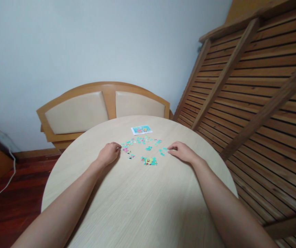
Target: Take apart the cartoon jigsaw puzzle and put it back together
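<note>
Puzzle pieces [148, 148] lie loose on the desk [137, 199], in an arc beyond the joined puzzle section [150, 161]; the picture card [141, 130] lies farther beyond it. To the section's left, the left hand [109, 152] is at the pieces' edge; to its right, the right hand [181, 151] likewise. Both hands' fingers are bent; I cannot tell whether they grip anything.

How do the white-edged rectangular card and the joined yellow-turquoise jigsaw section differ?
The white-edged rectangular card has straight sides; the joined yellow-turquoise jigsaw section has ragged ones. The card lies farther away; the section, nearer the person. Both show turquoise and yellow.
</note>
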`<action>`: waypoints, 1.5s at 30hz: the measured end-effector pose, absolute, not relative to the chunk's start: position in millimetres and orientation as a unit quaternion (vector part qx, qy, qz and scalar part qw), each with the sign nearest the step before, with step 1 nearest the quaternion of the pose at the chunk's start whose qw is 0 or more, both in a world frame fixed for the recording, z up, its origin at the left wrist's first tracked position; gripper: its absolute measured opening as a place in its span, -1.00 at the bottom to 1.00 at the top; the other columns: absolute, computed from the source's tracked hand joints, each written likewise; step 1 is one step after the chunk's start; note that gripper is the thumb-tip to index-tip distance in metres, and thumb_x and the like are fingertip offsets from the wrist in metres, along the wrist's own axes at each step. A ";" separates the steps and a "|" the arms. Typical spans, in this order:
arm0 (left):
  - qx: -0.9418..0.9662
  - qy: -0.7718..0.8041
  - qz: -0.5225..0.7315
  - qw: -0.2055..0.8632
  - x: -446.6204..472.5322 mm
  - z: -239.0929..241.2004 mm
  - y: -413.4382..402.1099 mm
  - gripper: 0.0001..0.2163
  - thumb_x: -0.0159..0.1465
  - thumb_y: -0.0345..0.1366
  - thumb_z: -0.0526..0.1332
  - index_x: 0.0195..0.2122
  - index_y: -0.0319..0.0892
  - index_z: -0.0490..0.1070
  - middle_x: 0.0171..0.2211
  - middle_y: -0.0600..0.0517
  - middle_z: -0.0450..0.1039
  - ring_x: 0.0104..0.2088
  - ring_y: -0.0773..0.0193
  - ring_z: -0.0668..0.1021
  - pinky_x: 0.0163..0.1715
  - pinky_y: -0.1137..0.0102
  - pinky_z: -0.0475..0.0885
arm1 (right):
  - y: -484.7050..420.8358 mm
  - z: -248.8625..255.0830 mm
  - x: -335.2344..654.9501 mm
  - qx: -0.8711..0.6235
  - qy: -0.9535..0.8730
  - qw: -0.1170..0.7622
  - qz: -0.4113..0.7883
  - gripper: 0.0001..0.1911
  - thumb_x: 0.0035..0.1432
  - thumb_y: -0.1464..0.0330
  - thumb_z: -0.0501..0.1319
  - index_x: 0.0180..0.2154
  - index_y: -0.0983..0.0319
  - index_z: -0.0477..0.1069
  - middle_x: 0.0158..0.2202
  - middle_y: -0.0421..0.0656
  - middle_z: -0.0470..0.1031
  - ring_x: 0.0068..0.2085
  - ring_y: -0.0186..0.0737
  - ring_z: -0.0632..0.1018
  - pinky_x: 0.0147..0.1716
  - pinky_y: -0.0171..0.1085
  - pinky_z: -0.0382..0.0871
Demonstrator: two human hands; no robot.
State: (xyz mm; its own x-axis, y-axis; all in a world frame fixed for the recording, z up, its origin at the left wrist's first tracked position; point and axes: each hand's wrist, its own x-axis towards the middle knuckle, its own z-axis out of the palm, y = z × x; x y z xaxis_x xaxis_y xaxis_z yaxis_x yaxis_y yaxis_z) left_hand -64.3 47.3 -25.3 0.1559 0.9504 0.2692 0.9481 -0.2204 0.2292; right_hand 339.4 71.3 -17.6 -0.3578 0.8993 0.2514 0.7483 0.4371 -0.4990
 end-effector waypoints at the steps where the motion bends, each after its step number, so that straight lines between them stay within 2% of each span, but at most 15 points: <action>1: 0.756 0.630 0.177 0.004 -65.1 -24.3 47.2 -0.70 0.27 -0.32 0.06 -0.18 -0.14 0.60 -0.07 -0.13 0.59 -0.07 0.03 0.59 -0.04 0.26 0.46 | 71.6 -17.9 339.2 -0.508 -0.810 0.250 0.152 -0.81 0.13 0.30 0.30 -0.24 0.23 0.62 -0.19 -0.05 0.59 -0.17 -0.12 0.56 -0.12 -0.22 0.40; 10: 0.746 0.644 0.169 0.014 -55.5 -14.2 38.8 -0.71 0.27 -0.23 0.10 -0.16 -0.12 0.60 -0.12 -0.12 0.60 -0.13 0.01 0.60 -0.18 0.25 0.50 | 73.4 -20.2 335.9 -0.494 -0.819 0.239 0.168 -0.87 0.05 0.38 0.29 -0.31 0.25 0.56 -0.21 -0.08 0.57 -0.17 -0.14 0.55 -0.08 -0.23 0.39; 16: 0.804 0.561 0.195 0.010 -45.9 -11.4 34.2 -0.73 0.30 -0.21 0.10 -0.18 -0.12 0.60 -0.11 -0.10 0.56 -0.08 0.05 0.56 0.00 0.22 0.44 | 68.1 -15.7 331.8 -0.497 -0.812 0.236 0.193 -0.86 0.03 0.37 0.29 -0.30 0.24 0.52 -0.20 -0.08 0.57 -0.16 -0.13 0.55 -0.08 -0.22 0.39; 23: 0.852 0.490 0.184 0.011 -41.3 -14.6 34.5 -0.73 0.33 -0.27 0.10 -0.11 -0.09 0.60 -0.06 -0.10 0.52 0.00 0.07 0.51 0.09 0.16 0.38 | 65.3 -12.5 330.3 -0.487 -0.814 0.232 0.216 -0.89 0.02 0.37 0.27 -0.34 0.24 0.52 -0.24 -0.09 0.59 -0.20 -0.15 0.56 -0.11 -0.23 0.40; 32: 0.859 0.464 0.209 0.050 -42.1 -24.2 40.8 -0.81 0.31 -0.31 0.11 -0.22 -0.15 0.52 -0.05 -0.12 0.52 0.05 0.07 0.49 0.12 0.14 0.35 | 67.9 -15.3 334.6 -0.501 -0.826 0.210 0.151 -0.88 0.02 0.33 0.27 -0.37 0.21 0.55 -0.23 -0.11 0.56 -0.16 -0.13 0.53 -0.08 -0.23 0.37; 45: 0.867 0.444 0.214 0.074 -44.3 -29.2 39.5 -0.73 0.38 -0.21 0.03 -0.06 -0.12 0.47 0.07 -0.11 0.44 0.17 0.09 0.40 0.21 0.12 0.27 | 64.1 -13.6 332.3 -0.502 -0.830 0.207 0.130 -0.86 0.08 0.27 0.29 -0.34 0.20 0.53 -0.20 -0.08 0.54 -0.13 -0.11 0.52 -0.05 -0.18 0.35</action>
State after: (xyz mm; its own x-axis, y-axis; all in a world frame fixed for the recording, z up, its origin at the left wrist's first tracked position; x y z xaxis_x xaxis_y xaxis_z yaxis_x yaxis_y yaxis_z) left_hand -44.3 39.5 -29.2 0.5137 0.8017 0.3056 0.7386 -0.5945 0.3179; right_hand 332.3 64.1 -13.6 -0.4098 0.8867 0.2140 0.7792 0.4623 -0.4232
